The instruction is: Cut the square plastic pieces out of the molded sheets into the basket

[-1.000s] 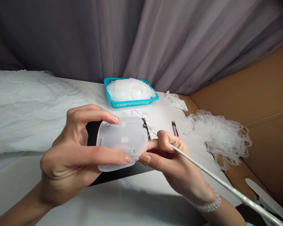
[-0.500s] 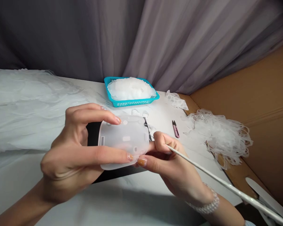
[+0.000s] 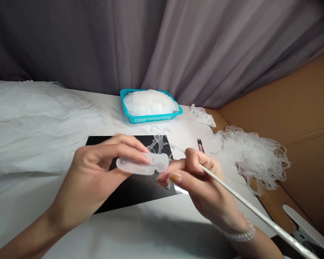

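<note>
My left hand (image 3: pixel 89 176) pinches a small translucent silicone cover (image 3: pixel 140 168) between thumb and fingers. The cover is turned edge-on, with a notch and small holes along its near side. Curled around a thin white stick (image 3: pixel 248 203), my right hand (image 3: pixel 205 183) has its fingertips close to the cover's right end; whether they touch it I cannot tell. The stick slants down to the lower right, and its far end is hidden in the hand. Below both hands lies a black mat (image 3: pixel 132 194), with clear trimmed silicone scrap (image 3: pixel 159 143) at its back right.
A blue basket (image 3: pixel 151 118) piled with translucent pieces stands at the back. Thread snips (image 3: pixel 200 145) lie right of the mat. Stringy clear offcuts (image 3: pixel 253 158) heap beside the cardboard wall (image 3: pixel 299 108). A broad pile of translucent sheets (image 3: pixel 37 126) covers the left side.
My left hand has tilted the cover from broad face toward me to edge-on. My right hand has shifted slightly right, its fingertips drawn back from the cover's lower edge.
</note>
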### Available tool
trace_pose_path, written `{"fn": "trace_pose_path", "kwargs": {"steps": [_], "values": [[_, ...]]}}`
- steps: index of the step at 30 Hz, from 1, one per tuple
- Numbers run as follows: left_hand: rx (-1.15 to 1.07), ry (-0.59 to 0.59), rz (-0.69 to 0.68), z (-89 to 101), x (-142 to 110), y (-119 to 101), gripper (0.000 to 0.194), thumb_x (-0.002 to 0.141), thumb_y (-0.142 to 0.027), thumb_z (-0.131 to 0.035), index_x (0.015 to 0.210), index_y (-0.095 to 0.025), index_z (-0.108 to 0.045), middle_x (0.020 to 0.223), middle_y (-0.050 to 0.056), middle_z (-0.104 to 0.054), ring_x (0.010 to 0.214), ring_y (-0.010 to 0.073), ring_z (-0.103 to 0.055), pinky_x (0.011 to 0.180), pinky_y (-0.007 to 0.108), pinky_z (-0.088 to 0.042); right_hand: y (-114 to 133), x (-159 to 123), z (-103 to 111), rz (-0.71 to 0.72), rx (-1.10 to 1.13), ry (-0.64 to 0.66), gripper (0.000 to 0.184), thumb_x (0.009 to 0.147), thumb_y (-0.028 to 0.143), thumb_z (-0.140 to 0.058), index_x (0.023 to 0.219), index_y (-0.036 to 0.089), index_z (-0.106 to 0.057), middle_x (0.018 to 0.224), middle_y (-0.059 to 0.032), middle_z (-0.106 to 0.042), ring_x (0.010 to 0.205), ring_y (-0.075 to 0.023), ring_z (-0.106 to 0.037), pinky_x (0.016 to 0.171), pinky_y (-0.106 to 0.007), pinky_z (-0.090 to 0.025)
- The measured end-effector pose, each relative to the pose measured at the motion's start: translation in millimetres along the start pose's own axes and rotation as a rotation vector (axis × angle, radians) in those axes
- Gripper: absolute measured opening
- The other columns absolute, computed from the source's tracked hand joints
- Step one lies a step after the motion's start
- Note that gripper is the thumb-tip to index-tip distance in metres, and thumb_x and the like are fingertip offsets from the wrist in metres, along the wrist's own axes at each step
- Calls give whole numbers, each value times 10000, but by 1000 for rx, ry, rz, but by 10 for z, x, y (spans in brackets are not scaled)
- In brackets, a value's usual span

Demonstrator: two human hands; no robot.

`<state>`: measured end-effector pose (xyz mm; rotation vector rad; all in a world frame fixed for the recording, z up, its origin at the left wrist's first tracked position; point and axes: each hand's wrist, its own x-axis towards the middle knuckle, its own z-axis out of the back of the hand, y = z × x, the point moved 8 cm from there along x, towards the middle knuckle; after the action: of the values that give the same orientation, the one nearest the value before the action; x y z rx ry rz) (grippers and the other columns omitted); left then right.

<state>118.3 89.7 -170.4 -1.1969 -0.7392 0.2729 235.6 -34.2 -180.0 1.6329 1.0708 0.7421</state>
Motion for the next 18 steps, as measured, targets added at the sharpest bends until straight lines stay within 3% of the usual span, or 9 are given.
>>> {"fn": "trace_pose_path", "kwargs": {"steps": [3,6,10,14,18], "values": [[-196,102,338,-119,-24,226,114,876,-317,-704,936,-378,-780,911,-55,-764,887,142,-697,766,220,-555,142,37,140,134,-45,-99,507,828,202,-772,638,225,-303,723,-13,-749,662,-150,-677,640,-276,-546],[-364,182,452,-213,-54,229,166,861,-340,-721,1013,-366,-783,921,-30,-789,923,164,-721,772,213,-578,227,46,235,219,-68,-190,478,827,158,-769,647,221,-330,884,-12,-771,795,-145,-682,713,-263,-539],[-424,214,496,-265,-98,195,202,876,-331,-700,1060,-370,-773,1002,-19,-792,894,161,-721,740,209,-589,155,38,165,149,-63,-143,463,815,202,-789,674,230,-349,1061,-37,-774,915,-196,-701,724,-307,-556],[-389,256,465,-313,-113,183,208,899,-319,-663,1075,-345,-771,1060,-7,-781,1000,185,-705,880,258,-582,70,-6,85,90,-45,-97,523,807,220,-800,662,235,-298,931,-41,-795,805,-208,-724,647,-305,-554],[-349,287,388,-328,-74,144,157,896,-345,-661,1003,-360,-776,924,-29,-785,886,166,-736,795,222,-602,87,-48,60,119,-28,-105,490,837,147,-768,657,240,-322,889,-10,-798,963,-218,-735,787,-320,-579]]}}
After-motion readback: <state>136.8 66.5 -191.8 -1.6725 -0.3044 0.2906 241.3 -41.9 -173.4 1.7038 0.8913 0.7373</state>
